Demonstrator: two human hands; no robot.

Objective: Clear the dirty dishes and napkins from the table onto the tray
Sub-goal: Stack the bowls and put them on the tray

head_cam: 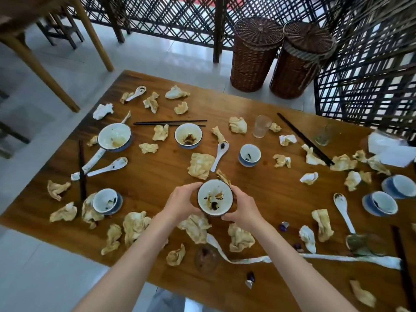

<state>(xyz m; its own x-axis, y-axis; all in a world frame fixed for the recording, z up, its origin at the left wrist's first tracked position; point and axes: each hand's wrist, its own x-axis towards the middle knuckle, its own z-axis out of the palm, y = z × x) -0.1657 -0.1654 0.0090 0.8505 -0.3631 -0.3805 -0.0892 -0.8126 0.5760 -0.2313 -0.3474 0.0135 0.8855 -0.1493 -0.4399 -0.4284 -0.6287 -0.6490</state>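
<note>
Near the table's front edge, centre, the left hand [182, 202] and right hand [242, 209] cup a dirty bowl [215, 198] from either side, rim up, held level between them. No tray in view, so its direction can't be told.

An eatery: wooden dining table [157, 176] (strewn with dirty bowls), lattice screens [180, 16], wicker baskets [252, 57].

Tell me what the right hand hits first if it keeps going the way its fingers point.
The right hand points up and left, fingers curled round the held bowl, so that bowl blocks first. Past it lies the left hand on the bowl's other side.
</note>
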